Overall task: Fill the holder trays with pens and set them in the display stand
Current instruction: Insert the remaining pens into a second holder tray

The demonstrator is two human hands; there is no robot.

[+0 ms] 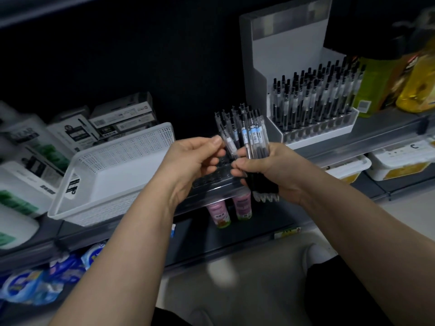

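My right hand (266, 171) grips a bundle of clear pens (254, 137) with black caps and blue labels, tips pointing down. My left hand (195, 158) pinches one pen (227, 140) at the left side of that bundle, between thumb and fingers. Below both hands a clear holder tray (213, 178) with rows of holes lies on the shelf edge, partly hidden by my fingers. At the upper right stands the white display stand (277, 55), and a tray full of pens (315, 97) sits in its lower step.
A white perforated basket (113, 170) stands left of my hands, with boxed goods (117, 121) behind it. Yellow bottles (414, 85) sit right of the stand. White tubs (400, 161) and pink cans (242, 205) fill the shelf below. My knee and shoe (315, 255) show at the bottom.
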